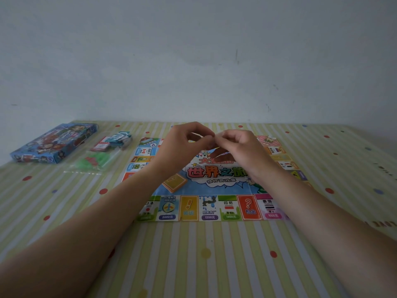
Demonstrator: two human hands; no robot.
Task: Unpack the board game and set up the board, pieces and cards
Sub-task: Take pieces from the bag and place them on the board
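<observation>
Both hands, left hand (pixel 187 145) and right hand (pixel 238 147), hover over the middle of the board (pixel 210 208) with fingers curled, pinching a small item (pixel 203 136) too tiny to identify. Working it gently and low should keep anything that slips on the board. It lies flat and colourful on the striped tablecloth (pixel 214 254), with the box (pixel 55 143) and bagged pieces (pixel 94 161) to its left.

The table (pixel 193 254) has pale green-and-white stripes dotted red, blue and yellow. The board (pixel 210 208) has multicoloured border squares round a blue centre. At ten o'clock lie a blue cartoon-printed box (pixel 53 143) and green and red pieces (pixel 94 161).
</observation>
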